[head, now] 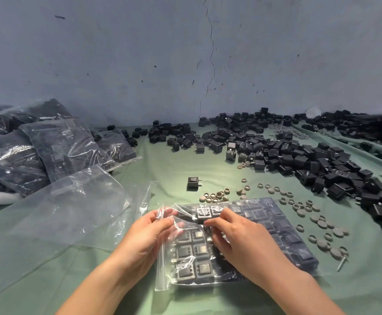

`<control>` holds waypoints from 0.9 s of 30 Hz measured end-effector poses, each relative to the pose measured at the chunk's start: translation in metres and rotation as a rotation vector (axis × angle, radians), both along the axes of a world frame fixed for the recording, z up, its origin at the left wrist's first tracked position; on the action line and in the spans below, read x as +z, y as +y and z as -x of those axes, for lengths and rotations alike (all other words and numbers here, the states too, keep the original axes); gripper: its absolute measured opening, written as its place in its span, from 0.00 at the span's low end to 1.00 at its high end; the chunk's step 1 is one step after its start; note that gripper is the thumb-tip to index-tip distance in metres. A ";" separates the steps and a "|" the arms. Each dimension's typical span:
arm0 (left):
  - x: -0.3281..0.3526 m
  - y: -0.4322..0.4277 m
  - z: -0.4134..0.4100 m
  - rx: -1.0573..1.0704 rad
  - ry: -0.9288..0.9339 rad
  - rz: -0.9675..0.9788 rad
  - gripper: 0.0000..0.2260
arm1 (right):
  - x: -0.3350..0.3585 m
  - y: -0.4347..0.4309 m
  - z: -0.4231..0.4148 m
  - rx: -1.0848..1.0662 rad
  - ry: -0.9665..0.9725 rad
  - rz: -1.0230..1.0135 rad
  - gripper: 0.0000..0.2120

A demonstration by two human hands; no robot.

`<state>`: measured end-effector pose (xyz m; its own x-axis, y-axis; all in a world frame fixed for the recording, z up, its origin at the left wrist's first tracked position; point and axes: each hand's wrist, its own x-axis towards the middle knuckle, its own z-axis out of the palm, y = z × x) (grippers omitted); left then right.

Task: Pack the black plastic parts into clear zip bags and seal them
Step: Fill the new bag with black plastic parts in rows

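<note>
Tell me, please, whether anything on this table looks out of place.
Two small things. A metal screw lies among the grey caps at the right, the only one visible. One black part stands alone, apart from the pile, beyond the bag.

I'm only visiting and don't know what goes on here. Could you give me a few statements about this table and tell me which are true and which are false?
1. The left hand and the right hand both hold a clear bag packed with black parts. True.
2. The cloth on the table is red. False: it is green.
3. Filled bags are piled at the left. True.
4. The loose black parts sit in a box. False: they lie heaped on the cloth at the right.
5. A lone black part stands on the cloth beyond the clear bag. True.
</note>
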<state>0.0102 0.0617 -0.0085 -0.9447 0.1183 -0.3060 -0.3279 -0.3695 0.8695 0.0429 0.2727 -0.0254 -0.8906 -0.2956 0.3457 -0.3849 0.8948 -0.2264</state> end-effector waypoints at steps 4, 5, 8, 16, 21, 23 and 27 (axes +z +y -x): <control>-0.002 0.003 -0.001 0.008 0.068 0.154 0.08 | 0.000 -0.001 0.000 -0.009 0.017 0.015 0.16; -0.002 0.004 -0.001 0.013 0.076 0.166 0.08 | 0.000 -0.001 0.000 -0.010 0.013 0.017 0.16; -0.002 0.005 -0.001 0.022 0.082 0.141 0.08 | 0.001 -0.002 0.000 -0.013 0.016 0.018 0.16; -0.001 0.008 -0.002 0.027 0.131 0.179 0.09 | 0.001 -0.002 -0.001 -0.033 0.012 0.006 0.13; -0.005 0.010 -0.001 0.053 0.155 0.318 0.10 | 0.002 -0.001 -0.001 -0.030 0.009 0.011 0.13; -0.005 0.010 0.000 0.059 0.155 0.340 0.10 | 0.001 -0.001 0.000 -0.028 0.021 0.017 0.14; -0.006 0.011 0.001 0.059 0.122 0.334 0.10 | 0.001 0.000 0.000 -0.021 0.014 0.015 0.15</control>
<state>0.0091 0.0728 -0.0145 -0.9788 -0.0252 -0.2031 -0.2008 -0.0736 0.9769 0.0425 0.2726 -0.0244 -0.8917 -0.2716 0.3621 -0.3692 0.8993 -0.2345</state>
